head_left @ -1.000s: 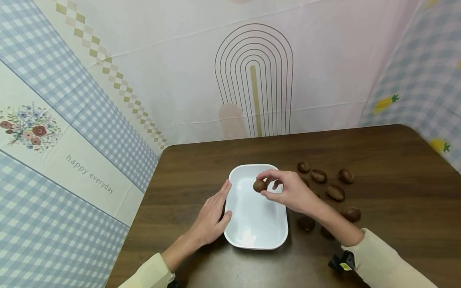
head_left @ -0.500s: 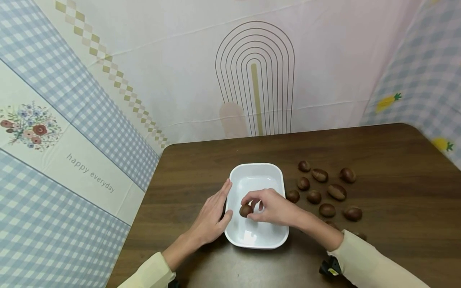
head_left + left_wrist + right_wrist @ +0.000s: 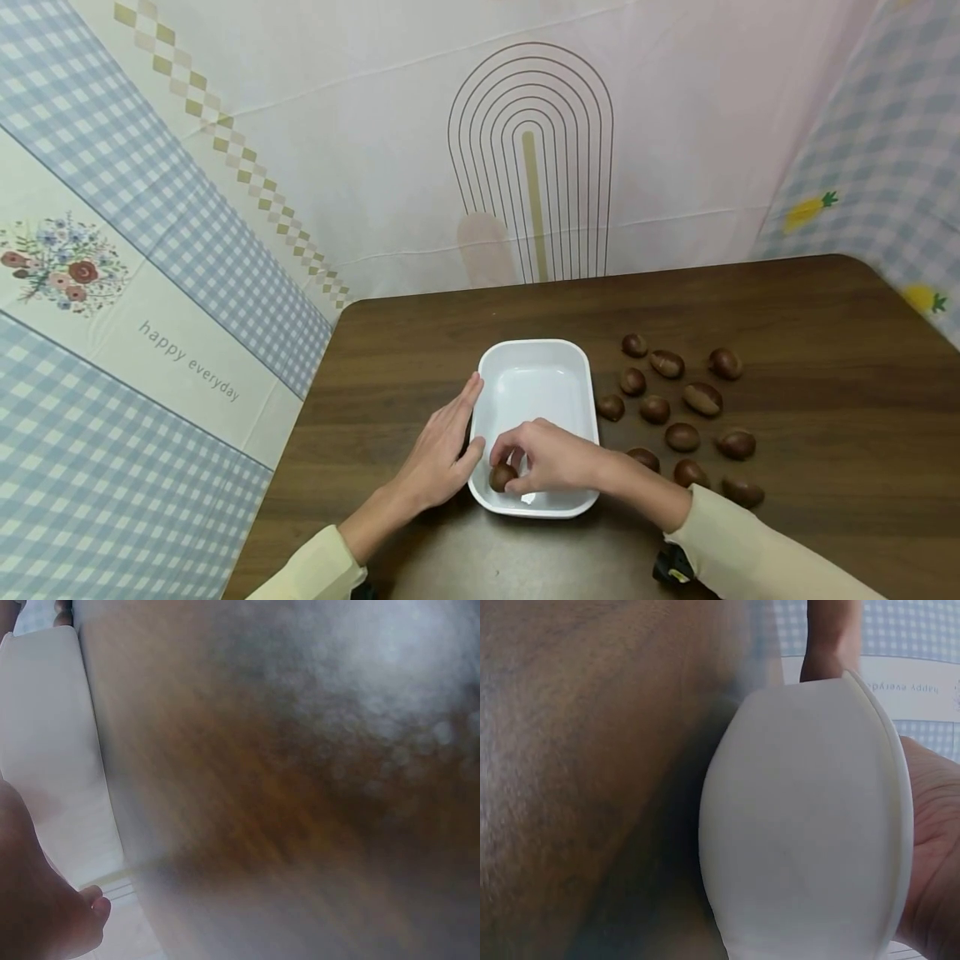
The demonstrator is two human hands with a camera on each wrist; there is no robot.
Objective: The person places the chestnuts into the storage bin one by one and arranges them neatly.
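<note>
A white rectangular dish (image 3: 528,387) with rounded corners stands on the wooden table. My right hand (image 3: 551,458) reaches into its near end and pinches a chestnut (image 3: 502,477) between thumb and fingers, low over the near left corner. My left hand (image 3: 442,450) rests with straight fingers along the dish's left side, fingertips at the rim. In the right wrist view, the outer wall of the dish (image 3: 802,825) hides the chestnut and the fingertips, with part of the right hand (image 3: 934,847) behind it. The left wrist view catches only part of the left hand (image 3: 52,907) beside the dish (image 3: 52,735).
Several loose chestnuts (image 3: 682,437) lie scattered on the table (image 3: 825,375) to the right of the dish, the closest one (image 3: 611,407) by its right rim. Some lie beside the right forearm. A patterned cloth (image 3: 375,167) hangs behind the table's far edge.
My right hand has carried the chestnut from the far part of the dish toward me and left, down to its near left corner. The left hand has stayed put.
</note>
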